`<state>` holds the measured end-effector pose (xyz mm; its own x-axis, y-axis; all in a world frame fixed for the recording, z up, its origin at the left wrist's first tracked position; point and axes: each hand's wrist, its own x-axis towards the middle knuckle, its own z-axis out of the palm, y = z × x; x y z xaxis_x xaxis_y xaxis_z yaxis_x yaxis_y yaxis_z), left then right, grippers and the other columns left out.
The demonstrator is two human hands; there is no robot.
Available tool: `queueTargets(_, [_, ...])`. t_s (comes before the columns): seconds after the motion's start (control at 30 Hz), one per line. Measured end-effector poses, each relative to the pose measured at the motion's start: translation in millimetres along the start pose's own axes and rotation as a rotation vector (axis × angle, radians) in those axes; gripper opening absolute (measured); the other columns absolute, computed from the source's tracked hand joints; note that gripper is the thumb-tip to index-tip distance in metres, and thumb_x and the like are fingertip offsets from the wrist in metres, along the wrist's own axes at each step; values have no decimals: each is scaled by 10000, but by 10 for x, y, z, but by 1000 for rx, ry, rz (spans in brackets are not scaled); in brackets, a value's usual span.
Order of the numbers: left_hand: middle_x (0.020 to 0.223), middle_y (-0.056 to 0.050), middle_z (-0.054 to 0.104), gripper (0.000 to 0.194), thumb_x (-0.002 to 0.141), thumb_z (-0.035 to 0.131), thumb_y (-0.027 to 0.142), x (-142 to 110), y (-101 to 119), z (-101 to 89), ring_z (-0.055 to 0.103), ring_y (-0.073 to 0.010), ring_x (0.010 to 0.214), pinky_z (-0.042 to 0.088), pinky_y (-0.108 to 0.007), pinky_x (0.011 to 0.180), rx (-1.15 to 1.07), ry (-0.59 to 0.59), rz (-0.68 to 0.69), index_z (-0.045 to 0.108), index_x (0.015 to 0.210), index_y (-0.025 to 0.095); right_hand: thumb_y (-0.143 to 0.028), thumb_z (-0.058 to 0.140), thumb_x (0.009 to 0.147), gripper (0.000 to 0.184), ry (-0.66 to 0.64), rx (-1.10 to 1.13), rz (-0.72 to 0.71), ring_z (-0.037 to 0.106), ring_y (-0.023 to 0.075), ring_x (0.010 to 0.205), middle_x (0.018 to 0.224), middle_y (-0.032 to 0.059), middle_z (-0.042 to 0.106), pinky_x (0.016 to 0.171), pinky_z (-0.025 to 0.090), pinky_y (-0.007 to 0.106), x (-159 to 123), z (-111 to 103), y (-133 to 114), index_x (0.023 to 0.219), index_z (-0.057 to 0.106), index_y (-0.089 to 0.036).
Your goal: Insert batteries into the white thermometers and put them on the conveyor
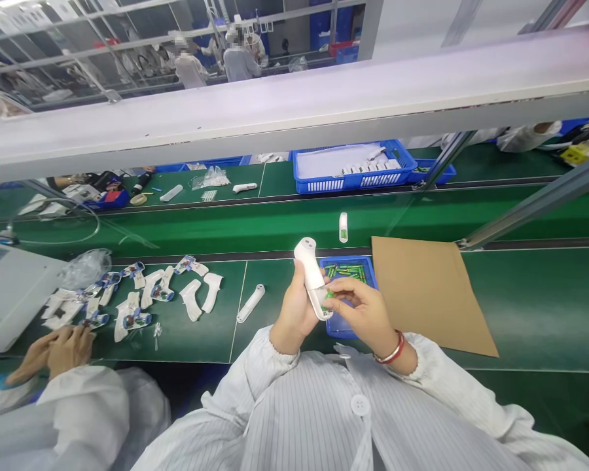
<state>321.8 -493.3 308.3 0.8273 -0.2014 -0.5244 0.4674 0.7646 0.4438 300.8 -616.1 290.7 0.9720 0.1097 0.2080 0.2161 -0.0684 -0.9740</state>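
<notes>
- Left hand (293,317) is wrapping closely around a white handheld thermometer (313,278), held upright at centre
- Right hand (360,315) is pinching a green battery (328,295) narrowly at its lower end
- Blue tray (349,269) of batteries is sitting at 1 o'clock
- Brown cardboard sheet (429,294) is lying at 3 o'clock

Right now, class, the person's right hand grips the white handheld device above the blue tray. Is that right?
No: the left hand grips the white handheld device above the blue tray, as the head view shows.

Left hand (294,315) grips closed, right hand (360,315) pinches just beside it.
</notes>
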Motion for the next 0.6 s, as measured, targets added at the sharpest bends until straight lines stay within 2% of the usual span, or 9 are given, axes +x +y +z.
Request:
queueTargets(0.13, [646, -50, 540, 545, 808, 412, 620, 14, -27, 2, 549, -123, 574, 464, -233, 537, 5, 25, -31, 570, 764, 100, -238, 716, 703, 131, 25, -113, -62, 638, 161, 759, 829, 13, 685, 707, 551, 311, -10, 30, 16, 826, 673, -229])
queueTargets(0.27, [608, -31, 517, 546, 814, 405, 618, 7, -43, 16, 525, -105, 524, 421, -201, 465, -7, 10, -57, 562, 749, 99, -243, 699, 727, 115, 20, -199, -217, 634, 169, 830, 848, 27, 667, 738, 547, 310, 1, 55, 22, 841, 708, -231])
queueTargets(0.4, [602, -28, 515, 536, 821, 402, 609, 1, -65, 6, 523, -96, 518, 423, -191, 467, -39, 38, -80, 553, 737, 101, -240, 641, 782, 119, 15, -283, -326, 610, 153, 772, 844, 38, 625, 682, 543, 299, -35, 76, 33, 871, 720, -232])
queueTargets(0.6, [642, -44, 531, 536, 788, 450, 627, 35, -45, -34, 531, -108, 546, 450, -212, 492, -37, 22, -76, 563, 752, 104, -292, 565, 833, 201, -108, -306, -294, 594, 179, 861, 942, 48, 640, 772, 521, 347, -71, 4, 64, 988, 692, -274])
